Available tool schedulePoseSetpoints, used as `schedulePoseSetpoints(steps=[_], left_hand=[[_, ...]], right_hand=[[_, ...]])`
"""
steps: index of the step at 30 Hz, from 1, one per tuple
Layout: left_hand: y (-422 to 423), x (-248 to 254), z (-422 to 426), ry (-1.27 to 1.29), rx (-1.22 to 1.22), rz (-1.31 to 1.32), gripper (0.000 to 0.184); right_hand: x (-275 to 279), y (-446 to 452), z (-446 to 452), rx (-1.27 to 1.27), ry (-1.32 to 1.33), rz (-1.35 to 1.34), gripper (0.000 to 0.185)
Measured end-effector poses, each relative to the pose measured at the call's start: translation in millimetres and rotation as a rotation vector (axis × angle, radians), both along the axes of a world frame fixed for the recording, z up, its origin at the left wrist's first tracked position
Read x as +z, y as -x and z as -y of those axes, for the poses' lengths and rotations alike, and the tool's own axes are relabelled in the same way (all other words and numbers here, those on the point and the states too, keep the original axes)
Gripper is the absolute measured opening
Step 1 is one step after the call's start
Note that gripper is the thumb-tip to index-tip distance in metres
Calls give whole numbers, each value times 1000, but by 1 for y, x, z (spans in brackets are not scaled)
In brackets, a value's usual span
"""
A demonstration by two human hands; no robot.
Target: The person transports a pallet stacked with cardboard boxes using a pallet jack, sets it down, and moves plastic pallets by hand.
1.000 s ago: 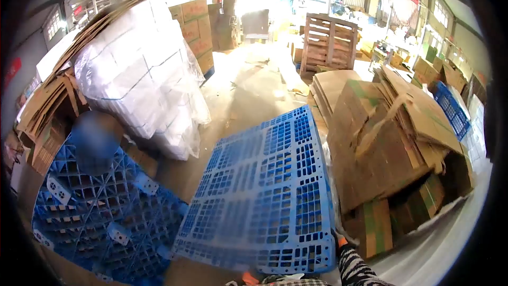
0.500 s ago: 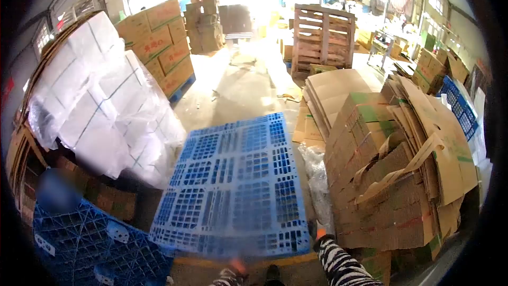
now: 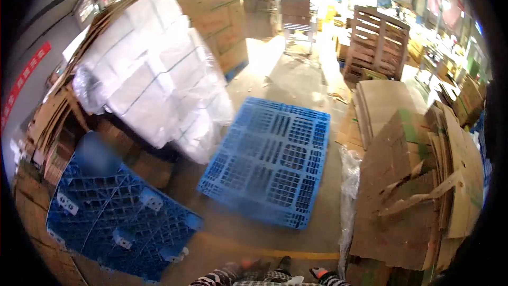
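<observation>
My left hand (image 3: 250,264), small and smeared at the bottom edge, hangs in front of my body below a striped sleeve; its fingers cannot be made out. To its right, my right hand (image 3: 319,272) wears a dark glove with an orange patch. Its fingers look loosely apart, with nothing visible in them. Ahead of both hands a blue plastic pallet (image 3: 280,153) lies on the floor, apart from them. Another blue pallet (image 3: 124,217) leans at the left, its ribbed underside showing.
White wrapped blocks (image 3: 153,69) are stacked at the left, with a carton stack (image 3: 217,26) behind. Flattened cardboard (image 3: 391,196) and clear plastic film (image 3: 348,196) line the right side. A wooden pallet (image 3: 377,42) stands upright farther back. A yellow line (image 3: 296,255) crosses the floor.
The flat blue pallet now lies farther from me and turned, with floor showing between it and my hands. Both hands have drawn back towards my body. The view has swung left.
</observation>
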State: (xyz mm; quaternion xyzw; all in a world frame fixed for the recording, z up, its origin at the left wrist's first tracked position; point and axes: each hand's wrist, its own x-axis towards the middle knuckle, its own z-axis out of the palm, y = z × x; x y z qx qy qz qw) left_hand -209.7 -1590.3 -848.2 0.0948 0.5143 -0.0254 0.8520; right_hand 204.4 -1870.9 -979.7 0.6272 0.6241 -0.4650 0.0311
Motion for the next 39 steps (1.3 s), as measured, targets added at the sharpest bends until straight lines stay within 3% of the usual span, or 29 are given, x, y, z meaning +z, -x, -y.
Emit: schedulePoseSetpoints(steps=[2, 5, 8, 10, 11, 15, 17, 19, 20, 21, 22, 23, 24, 26, 27, 28, 29, 30, 31, 32, 34, 35, 36, 38, 39], left_hand=[[42, 6, 1, 22, 39, -18, 41], [105, 5, 0, 35, 116, -57, 41], [164, 5, -16, -79, 101, -126, 41], [192, 6, -25, -499, -179, -221, 40], [208, 9, -32, -904, -490, -324, 39], [256, 34, -87, -1152, -634, -522, 41], [266, 49, -132, -1456, -789, -592, 41], [266, 67, -180, -1768, -940, -679, 42], [264, 78, -203, -1869, -968, -725, 43], [259, 89, -231, -1597, -719, -651, 42], [254, 100, -260, -1350, -437, -611, 42], [255, 110, -285, -797, 55, -500, 41], [253, 128, -314, -801, 39, -500, 41], [254, 161, -347, -1608, -455, -630, 41], [251, 174, -372, -1606, -465, -624, 41], [248, 185, -397, -1379, -216, -671, 43], [244, 197, -417, -1136, 22, -706, 46], [239, 209, -437, -1131, 14, -702, 46], [234, 222, -461, -1122, 89, -632, 45], [229, 236, -487, -1113, 161, -561, 45], [201, 283, -566, -1250, 35, -577, 52], [176, 326, -594, -1289, 13, -585, 46], [164, 352, -624, -1334, -17, -588, 42], [178, 311, -697, -1598, -347, -970, 42], [161, 344, -721, -1624, -234, -790, 42]], right_hand=[[5, 4, -1, 53, 110, -65, 45], [86, 18, -63, -277, 383, 41, 45], [114, 24, -117, -424, 441, 90, 45], [128, 28, -152, -502, 453, 120, 46], [124, 28, -167, -535, 444, 122, 46], [103, 26, -228, -596, 351, 51, 49], [128, 42, -268, -519, 111, 265, 40], [128, 36, -298, -314, -208, 120, 37], [137, 34, -330, -418, -18, 70, 37], [145, 41, -365, -521, 170, 10, 37], [161, 51, -403, -587, 158, -27, 38], [171, 62, -430, -650, 147, -67, 40], [98, 53, -457, -716, 87, -66, 42], [156, 79, -536, -740, 70, -226, 47], [142, 83, -570, -605, -137, -283, 48], [192, 107, -609, -589, -263, -329, 44], [259, 129, -651, -681, 36, -324, 43], [237, 133, -690, -482, 1, -270, 46], [244, 145, -720, -500, -18, -380, 48], [267, 161, -750, -449, -72, -323, 46], [255, 187, -812, -372, -359, -207, 48], [271, 185, -823, -395, -347, -202, 48], [296, 183, -833, -341, -187, -198, 47], [324, 180, -847, -333, -10, -197, 46], [331, 171, -847, -373, 109, -169, 46]])
